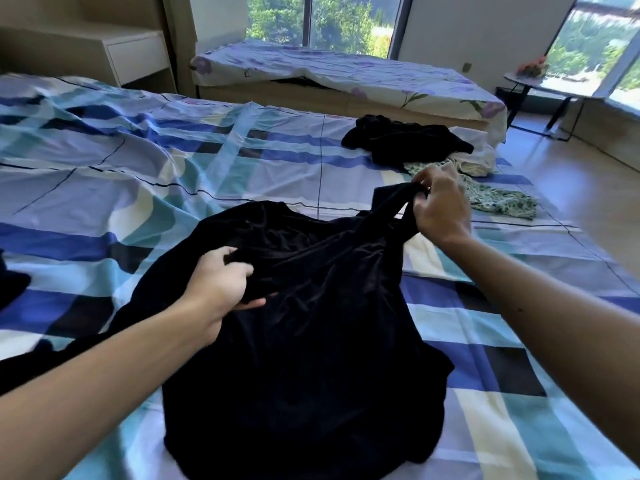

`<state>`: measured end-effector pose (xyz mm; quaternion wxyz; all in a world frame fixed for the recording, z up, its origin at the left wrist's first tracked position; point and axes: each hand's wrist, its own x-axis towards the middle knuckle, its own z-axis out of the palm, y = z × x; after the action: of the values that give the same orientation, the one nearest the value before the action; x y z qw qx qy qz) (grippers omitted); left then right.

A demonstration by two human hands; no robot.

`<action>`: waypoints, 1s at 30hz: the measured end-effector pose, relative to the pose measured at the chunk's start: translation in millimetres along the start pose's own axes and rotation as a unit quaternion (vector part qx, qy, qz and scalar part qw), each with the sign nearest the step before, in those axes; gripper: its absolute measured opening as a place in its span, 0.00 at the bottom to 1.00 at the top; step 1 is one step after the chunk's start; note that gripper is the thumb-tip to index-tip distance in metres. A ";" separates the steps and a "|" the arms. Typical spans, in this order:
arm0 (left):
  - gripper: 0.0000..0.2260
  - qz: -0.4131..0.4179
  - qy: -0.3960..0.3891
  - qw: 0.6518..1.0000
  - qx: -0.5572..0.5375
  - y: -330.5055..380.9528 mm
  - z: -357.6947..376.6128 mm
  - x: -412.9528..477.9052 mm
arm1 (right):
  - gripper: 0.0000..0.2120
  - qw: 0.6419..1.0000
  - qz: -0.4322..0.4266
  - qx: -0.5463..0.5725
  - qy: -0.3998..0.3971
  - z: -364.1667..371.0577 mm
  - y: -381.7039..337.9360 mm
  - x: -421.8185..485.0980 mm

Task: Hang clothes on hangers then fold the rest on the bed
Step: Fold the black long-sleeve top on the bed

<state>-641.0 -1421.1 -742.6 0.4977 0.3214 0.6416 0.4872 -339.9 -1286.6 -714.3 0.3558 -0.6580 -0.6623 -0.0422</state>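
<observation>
A: Sunlit bedroom, tall windows (346,22) with trees beyond. What fills most of it?

B: The bed (242,161), under a blue, teal and cream checked sheet that is rumpled toward the left. Past its far edge lies a low platform (346,69) covered by a floral sheet.

A: And the clothes?

B: The biggest is the black garment (311,341), spread over the near middle of the bed. Its lower part lies on the sheet and its upper part is lifted.

A: Anything else lying there?

B: A second black piece (405,140) is heaped near the far right corner. It touches a green patterned garment (498,199) just nearer, with a pale cloth (481,161) beside both. By the right window a small side table (540,83) carries red flowers.

A: How are the hands?

B: Both hold the big black garment. The left hand (218,285) grips a bunch of fabric near its middle, fingers curled round it. The right hand (440,209), higher and farther right, pinches a strap-like part at the top and holds it taut above the bed.
</observation>
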 end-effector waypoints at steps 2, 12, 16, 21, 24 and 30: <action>0.13 0.014 0.005 0.998 0.054 -9.0 -8.0 -5.7 | 0.16 0.998 -0.023 -0.022 -0.058 15.2 11.2 -20.4; 0.24 -0.009 -0.168 0.953 0.253 -19.1 -36.6 -24.6 | 0.30 0.960 0.204 0.078 -0.176 52.7 48.5 -66.2; 0.23 -0.041 -0.196 0.943 0.266 -20.9 -30.4 -28.8 | 0.40 0.935 0.260 0.162 -0.177 58.2 38.6 -55.1; 0.21 -0.040 -0.196 0.932 0.303 -17.6 -29.2 -29.8 | 0.21 0.968 0.166 0.044 -0.185 61.0 32.9 -52.5; 0.19 -0.040 -0.191 0.925 0.325 -17.1 -35.4 -26.4 | 0.09 0.991 0.103 0.025 -0.083 51.5 34.4 -55.4; 0.15 -0.066 -0.251 0.877 0.405 -22.0 -33.9 -31.6 | 0.32 0.978 -0.098 -0.158 -0.095 41.9 28.4 -69.5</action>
<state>-662.2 -1466.9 -752.1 0.4994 0.5633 0.6560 0.0539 -340.1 -1319.5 -793.8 0.1772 -0.6384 -0.7396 -0.1180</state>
